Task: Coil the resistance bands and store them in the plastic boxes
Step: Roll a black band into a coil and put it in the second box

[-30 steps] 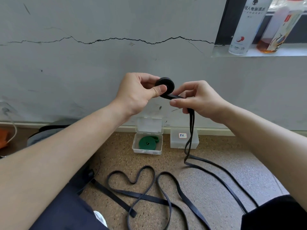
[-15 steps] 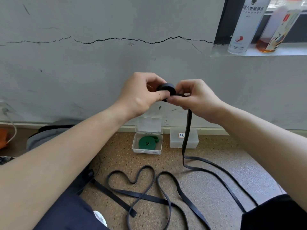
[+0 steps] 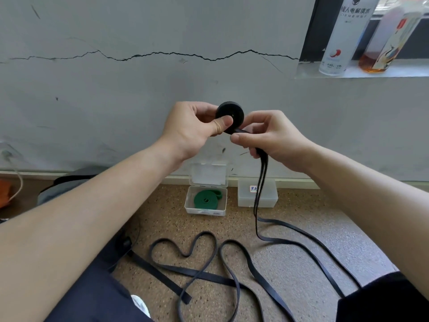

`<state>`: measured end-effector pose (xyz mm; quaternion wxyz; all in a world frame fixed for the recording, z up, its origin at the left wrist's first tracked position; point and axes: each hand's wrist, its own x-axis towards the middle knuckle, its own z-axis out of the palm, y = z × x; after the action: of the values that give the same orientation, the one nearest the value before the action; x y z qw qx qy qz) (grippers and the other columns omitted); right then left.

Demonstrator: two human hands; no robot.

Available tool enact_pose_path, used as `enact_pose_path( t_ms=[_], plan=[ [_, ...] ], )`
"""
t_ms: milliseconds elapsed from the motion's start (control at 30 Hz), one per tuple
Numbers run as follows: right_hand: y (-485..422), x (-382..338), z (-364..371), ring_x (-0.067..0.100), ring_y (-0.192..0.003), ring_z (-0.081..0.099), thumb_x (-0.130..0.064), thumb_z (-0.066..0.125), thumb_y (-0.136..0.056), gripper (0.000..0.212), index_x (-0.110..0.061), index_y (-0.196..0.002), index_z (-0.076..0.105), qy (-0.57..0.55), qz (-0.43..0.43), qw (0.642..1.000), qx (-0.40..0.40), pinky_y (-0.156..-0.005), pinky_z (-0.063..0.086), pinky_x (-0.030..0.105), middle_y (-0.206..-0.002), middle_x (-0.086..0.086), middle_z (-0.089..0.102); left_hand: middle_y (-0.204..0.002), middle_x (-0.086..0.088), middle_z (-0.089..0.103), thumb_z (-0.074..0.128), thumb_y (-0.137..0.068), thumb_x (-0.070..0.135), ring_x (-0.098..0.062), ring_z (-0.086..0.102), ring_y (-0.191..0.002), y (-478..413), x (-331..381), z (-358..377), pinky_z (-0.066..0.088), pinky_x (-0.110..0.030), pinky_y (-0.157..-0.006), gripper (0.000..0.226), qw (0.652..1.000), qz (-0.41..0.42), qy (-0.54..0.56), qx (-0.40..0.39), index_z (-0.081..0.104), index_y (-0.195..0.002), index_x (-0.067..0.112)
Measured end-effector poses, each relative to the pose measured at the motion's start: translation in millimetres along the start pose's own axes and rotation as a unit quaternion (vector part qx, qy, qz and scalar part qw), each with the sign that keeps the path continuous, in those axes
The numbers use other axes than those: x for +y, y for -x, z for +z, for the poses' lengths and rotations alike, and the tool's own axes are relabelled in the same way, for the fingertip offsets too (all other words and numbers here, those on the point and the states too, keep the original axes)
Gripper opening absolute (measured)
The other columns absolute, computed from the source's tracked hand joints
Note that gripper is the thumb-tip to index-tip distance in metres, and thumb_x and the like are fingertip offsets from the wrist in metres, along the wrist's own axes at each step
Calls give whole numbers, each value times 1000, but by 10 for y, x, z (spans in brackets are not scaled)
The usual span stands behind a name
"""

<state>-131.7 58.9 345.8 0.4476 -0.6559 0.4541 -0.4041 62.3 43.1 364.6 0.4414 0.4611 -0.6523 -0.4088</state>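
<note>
Long flat black rubber resistance band (image 3: 278,239), mostly loose: sprawled in curving loops over the speckled brown floor (image 3: 162,212), then rising as a doubled strand to the hands. At the top end, wound into a tight round black coil (image 3: 232,112) with a small hole in the middle, held up in front of the grey wall, well above the boxes.

Left hand (image 3: 192,129) pinching the coil, thumb pressed flat on its near face, fingers curled behind. Right hand (image 3: 274,135) just beside it, fingers closed round the doubled strand where it leaves the coil, thumb on top.

On the floor against the wall, below the hands: open clear plastic box (image 3: 205,211), hinged lid (image 3: 208,175) standing upright at the back. Inside, lying flat, a coiled green resistance band (image 3: 205,200), loose end tucked toward the far right corner. Just beside it on the right, a closed frosted plastic box (image 3: 267,201) with a small label (image 3: 253,188) on the lid; contents not discernible.
</note>
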Motion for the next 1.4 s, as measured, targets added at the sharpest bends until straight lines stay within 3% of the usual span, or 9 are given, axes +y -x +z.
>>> enact_pose_path(
  t_ms=[233, 533, 633, 733, 800, 867, 1133, 1267, 1400],
  plan=[
    [-8, -17, -68, 14, -47, 50, -19, 86, -79, 20, -4, -85, 74, 104, 0, 995, 9, -49, 41, 26, -63, 0, 69, -79, 18, 73, 84, -79, 28, 2, 67, -72, -1, 75, -31, 51, -14, -67, 12, 967, 86, -236, -32, 78, -89, 30],
    [22, -34, -10, 14, -47, 52, -18, 85, -79, 16, -9, -87, 74, 151, 0, 988, -24, -50, 44, 25, -74, 13, 72, -78, 4, 73, 81, -80, 34, -15, 66, -75, 24, 265, -21, 55, -34, -70, 15, 901, 132, -400, -104, 78, -93, 26],
    [34, -34, 6, 15, -48, 52, -15, 82, -82, 17, -5, -91, 72, 120, -9, 993, -18, -50, 43, 27, -74, 14, 71, -80, 7, 74, 82, -80, 31, -9, 67, -76, 40, 236, -28, 53, -26, -70, 14, 924, 123, -351, -87, 78, -92, 25],
    [31, -24, 50, 16, -49, 50, -10, 76, -88, 14, -2, -99, 71, 26, -13, 1000, 1, -46, 40, 29, -69, 9, 68, -83, 1, 74, 81, -82, 17, -9, 69, -77, 141, 121, 22, 56, -23, -76, 15, 995, 10, -79, -56, 74, -95, 17],
    [17, -30, 103, 15, -48, 49, -9, 72, -91, 11, -3, -100, 71, -36, -12, 999, 18, -45, 38, 27, -67, 6, 66, -88, -7, 73, 73, -87, 11, -20, 68, -80, 212, 71, 121, 57, -34, -86, 14, 989, -74, 123, -30, 72, -101, 12],
    [13, -30, 138, 15, -48, 49, -12, 73, -91, 17, 2, -102, 70, -63, -8, 997, 32, -45, 38, 27, -67, 6, 66, -89, -8, 72, 70, -89, 11, -22, 67, -81, 218, 38, 191, 56, -36, -91, 13, 972, -105, 208, 5, 72, -102, 10],
    [24, -41, 22, 21, -61, 58, -20, 83, -80, 32, -1, -102, 69, 4, -5, 1000, -13, -63, 53, 32, -71, 7, 64, -95, -9, 77, 73, -87, 16, -20, 73, -92, 82, 30, 65, 56, -29, -86, 11, 987, -64, 145, 1, 77, -96, 11],
    [50, -6, -120, 16, -55, 50, -25, 84, -76, 28, -3, -90, 73, 24, 9, 1000, 0, -53, 43, 27, -58, -5, 61, -81, 0, 76, 79, -82, 17, -11, 69, -75, 44, 25, -2, 56, -23, -75, 9, 998, -17, 57, 6, 77, -91, 15],
    [51, -56, -207, 13, -57, 48, -35, 85, -66, 35, -7, -85, 76, 32, 11, 999, 6, -53, 39, 27, -63, 0, 62, -81, 9, 78, 84, -78, 17, -5, 72, -74, 22, 39, -58, 55, -20, -72, 15, 996, 59, -56, -30, 78, -92, 17]
  ],
)
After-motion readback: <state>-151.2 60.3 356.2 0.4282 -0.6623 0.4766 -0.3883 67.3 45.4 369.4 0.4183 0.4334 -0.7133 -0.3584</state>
